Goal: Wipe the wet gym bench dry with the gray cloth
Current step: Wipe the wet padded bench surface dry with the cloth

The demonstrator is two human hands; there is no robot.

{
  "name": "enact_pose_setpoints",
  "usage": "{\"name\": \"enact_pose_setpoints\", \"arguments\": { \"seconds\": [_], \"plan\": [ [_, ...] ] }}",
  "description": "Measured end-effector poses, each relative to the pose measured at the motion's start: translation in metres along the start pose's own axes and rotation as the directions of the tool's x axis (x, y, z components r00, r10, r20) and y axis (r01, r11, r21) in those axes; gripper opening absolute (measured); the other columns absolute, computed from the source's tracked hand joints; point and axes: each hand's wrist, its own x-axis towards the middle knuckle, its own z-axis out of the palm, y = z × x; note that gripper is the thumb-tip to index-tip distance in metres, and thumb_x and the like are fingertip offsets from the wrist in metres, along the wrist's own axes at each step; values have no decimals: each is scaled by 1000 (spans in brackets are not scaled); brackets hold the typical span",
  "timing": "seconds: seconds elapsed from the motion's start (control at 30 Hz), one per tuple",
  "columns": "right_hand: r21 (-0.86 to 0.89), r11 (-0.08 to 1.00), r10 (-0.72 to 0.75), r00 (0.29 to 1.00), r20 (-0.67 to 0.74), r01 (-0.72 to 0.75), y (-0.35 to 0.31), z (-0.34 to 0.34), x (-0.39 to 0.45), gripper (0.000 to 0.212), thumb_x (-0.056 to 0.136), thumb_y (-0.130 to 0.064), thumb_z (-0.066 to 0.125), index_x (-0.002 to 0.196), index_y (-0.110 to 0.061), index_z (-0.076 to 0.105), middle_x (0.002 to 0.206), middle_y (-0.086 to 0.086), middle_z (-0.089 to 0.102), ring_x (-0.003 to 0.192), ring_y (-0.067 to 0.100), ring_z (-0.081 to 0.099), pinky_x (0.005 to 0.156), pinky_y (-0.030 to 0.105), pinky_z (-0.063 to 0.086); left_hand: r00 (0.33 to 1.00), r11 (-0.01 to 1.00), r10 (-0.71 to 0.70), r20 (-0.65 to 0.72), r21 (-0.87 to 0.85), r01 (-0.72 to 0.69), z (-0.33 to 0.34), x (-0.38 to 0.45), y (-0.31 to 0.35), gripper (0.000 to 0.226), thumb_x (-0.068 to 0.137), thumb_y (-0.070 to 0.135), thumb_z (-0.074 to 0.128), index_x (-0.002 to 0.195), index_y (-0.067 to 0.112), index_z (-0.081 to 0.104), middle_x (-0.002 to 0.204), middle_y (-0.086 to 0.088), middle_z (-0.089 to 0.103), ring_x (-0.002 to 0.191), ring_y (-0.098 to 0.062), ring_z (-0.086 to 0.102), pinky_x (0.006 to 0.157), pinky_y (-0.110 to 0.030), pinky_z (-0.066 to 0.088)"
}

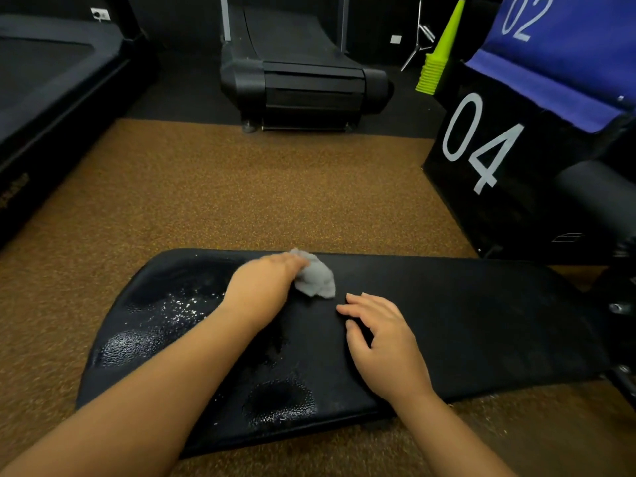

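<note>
The left hand [265, 284] held the crumpled gray cloth [316, 278] in a closed grip near the far edge of the black padded vinyl bench [464, 315], probably to press it down for wiping. The right hand [382, 342] lay flat, fingers spread, likely bracing. Wet, glistening patches [172, 311] lay left of the cloth, seemingly not yet dried.

Wet bench [464, 321] under gray cloth [318, 280]

A black curved treadmill [299, 74] stands on dark flooring; right of it, stacked lime-green plastic cones [438, 60], then a black box marked "04" [499, 160], possibly foam.
</note>
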Motion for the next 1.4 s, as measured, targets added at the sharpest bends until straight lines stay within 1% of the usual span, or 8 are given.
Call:
{"name": "enact_pose_setpoints", "arguments": {
  "seconds": [0.13, 0.27, 0.37, 0.47, 0.67, 0.9, 1.13, 1.4],
  "plan": [
    [19, 1000, 2, 1000, -16, -2, 1, 0, 0, 27, 89, -19, 58, 111, -32, 67, 122, -22, 57, 124, -8, 37, 100, 0, 18, 987, 988, -153, -53, -30, 152, 4, 27, 1, 32, 93, 15, 44, 121, 28, 53, 121, -3, 62, 105, -29, 59, 81, -38, 46],
    [24, 1000, 0, 1000, -29, 0, 1, 2, 0, 27, 88, -18, 59, 109, -32, 68, 121, -20, 59, 124, -5, 39, 102, 4, 22, 992, 992, -123, -21, 5, 123, 10, 12, 18, 30, 92, 14, 42, 118, 26, 52, 110, -8, 64, 101, -32, 60, 76, -38, 45],
    [11, 1000, -1, 1000, -18, 1, 2, 2, 0, 27, 89, -19, 58, 110, -32, 68, 121, -20, 59, 125, -6, 38, 102, 4, 21, 998, 1000, 10, 60, 13, -11, 8, -11, 17, 38, 91, 18, 45, 127, 30, 48, 124, -3, 59, 111, -28, 58, 83, -35, 45],
    [9, 1000, 3, 1000, -12, -3, 1, 1, -1, 27, 90, -20, 58, 111, -32, 67, 122, -20, 58, 125, -6, 38, 101, 3, 20, 996, 996, 85, 27, 33, -86, 1, -23, -3, 44, 90, 15, 47, 131, 33, 47, 132, 2, 56, 114, -24, 57, 85, -33, 45],
    [13, 1000, 15, 1000, -2, -15, -1, 0, -1, 27, 91, -21, 56, 112, -33, 67, 122, -22, 57, 125, -8, 36, 99, 0, 19, 987, 989, -143, -74, 34, 145, -9, 15, -22, 35, 91, 16, 45, 123, 29, 52, 123, -4, 61, 105, -29, 60, 80, -37, 46],
    [12, 1000, 12, 1000, -13, -12, 0, 1, 0, 26, 89, -19, 57, 110, -32, 67, 120, -21, 58, 123, -7, 38, 99, 0, 19, 980, 987, -156, -120, 16, 159, -8, 12, -28, 38, 89, 5, 44, 123, 19, 55, 135, -9, 53, 120, -29, 52, 92, -38, 43],
    [-1, 1000, 5, 1000, -19, -5, -1, 1, 0, 26, 89, -19, 57, 109, -32, 68, 119, -21, 58, 120, -10, 37, 98, -2, 18, 983, 983, -173, -57, -71, 169, -4, -19, -22, 31, 94, 16, 46, 120, 26, 59, 102, -12, 69, 91, -35, 62, 74, -40, 50],
    [-19, 1000, 9, 1000, -23, -10, -3, 3, 0, 27, 89, -18, 57, 110, -30, 68, 120, -19, 59, 123, -3, 41, 101, 5, 22, 985, 971, -157, -75, -192, 140, 1, -68, 17, 32, 96, 22, 45, 125, 30, 55, 112, -1, 68, 99, -27, 63, 81, -35, 47]
  ]
}}
